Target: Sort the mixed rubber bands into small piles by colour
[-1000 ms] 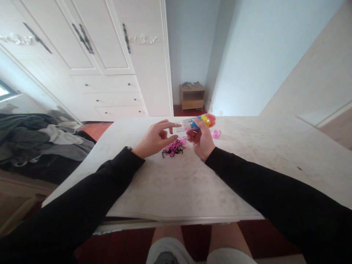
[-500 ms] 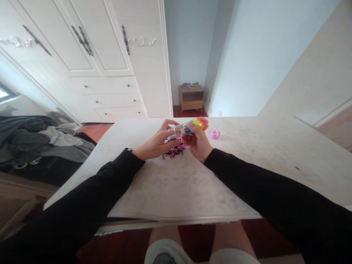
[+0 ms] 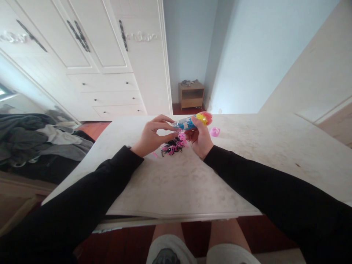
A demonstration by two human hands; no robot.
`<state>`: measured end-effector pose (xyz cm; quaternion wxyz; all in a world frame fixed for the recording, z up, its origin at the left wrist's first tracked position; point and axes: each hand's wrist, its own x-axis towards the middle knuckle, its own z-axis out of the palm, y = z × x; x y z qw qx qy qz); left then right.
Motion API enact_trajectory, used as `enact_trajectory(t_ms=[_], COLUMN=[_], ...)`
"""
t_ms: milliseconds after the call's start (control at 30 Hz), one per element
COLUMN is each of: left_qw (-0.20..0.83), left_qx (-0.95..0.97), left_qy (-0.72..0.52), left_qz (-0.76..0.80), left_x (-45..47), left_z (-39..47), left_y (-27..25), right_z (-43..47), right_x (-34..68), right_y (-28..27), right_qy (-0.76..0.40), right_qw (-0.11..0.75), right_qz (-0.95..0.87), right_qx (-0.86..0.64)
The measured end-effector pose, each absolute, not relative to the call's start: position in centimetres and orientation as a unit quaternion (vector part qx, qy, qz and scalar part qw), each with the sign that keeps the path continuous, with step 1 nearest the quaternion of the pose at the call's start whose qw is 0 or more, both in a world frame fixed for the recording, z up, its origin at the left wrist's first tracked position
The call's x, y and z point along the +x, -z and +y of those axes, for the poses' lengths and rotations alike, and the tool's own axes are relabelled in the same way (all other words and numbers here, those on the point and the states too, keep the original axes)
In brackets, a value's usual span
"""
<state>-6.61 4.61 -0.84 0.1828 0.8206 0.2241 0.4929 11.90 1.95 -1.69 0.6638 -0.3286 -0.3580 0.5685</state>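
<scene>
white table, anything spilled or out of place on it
Possibly spilled: a loose pink-and-black tangle lies on the white table near the tipped clear bottle, with one pink strip apart at the tangle's left. The table looks blotchy, with a small brown mark toward the right.

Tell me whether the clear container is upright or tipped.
Tipped: the right hand holds the clear container nearly sideways, its red end pointing right and the other end by the left hand.

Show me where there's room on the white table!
Bare tabletop shows between the black sleeves, this side of the pink-and-black pile. More, with a dark speck, lies right of the pink piece. It's crowded around that pile, with the left hand, right hand and colourful tube close by.
</scene>
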Motion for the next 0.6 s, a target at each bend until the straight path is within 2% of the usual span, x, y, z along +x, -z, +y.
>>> enact_trajectory(t_ms=[100, 333, 600], left_qw=[0.186, 0.173, 0.167], left_qx=[0.830, 0.910, 0.890], left_qy=[-0.471, -0.323, -0.367], left_qz=[0.233, 0.192, 0.213], left_x=[-6.73, -6.60, -6.78], left_z=[4.56, 3.96, 4.38], left_y=[0.80, 1.04, 0.42], right_z=[1.88, 1.49, 1.55], right_x=[11.90, 11.64, 11.61], right_y=[1.63, 2.12, 2.04], right_qy=[-0.572, -0.573, -0.562], right_qw=[0.667, 0.645, 0.650], right_qz=[-0.349, -0.388, -0.378], right_qx=[-0.326, -0.324, -0.344])
